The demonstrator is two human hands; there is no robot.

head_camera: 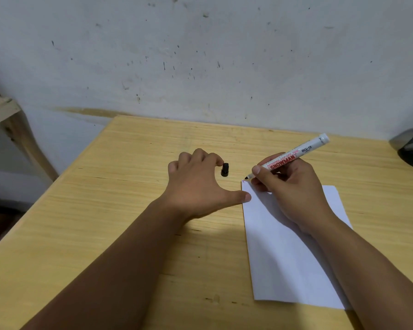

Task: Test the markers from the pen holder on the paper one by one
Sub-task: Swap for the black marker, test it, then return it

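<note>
The marker (294,156) gripped by the right hand (293,186) was best stroked lightly at the corner of the paper (284,258), pinned by the relaxed left hand (196,184).

You face a white wall (200,55), scuffed and flecked with dark marks, behind a pale wooden table (93,234). At your left stands a bare timber frame (3,110); the light is soft.
</note>
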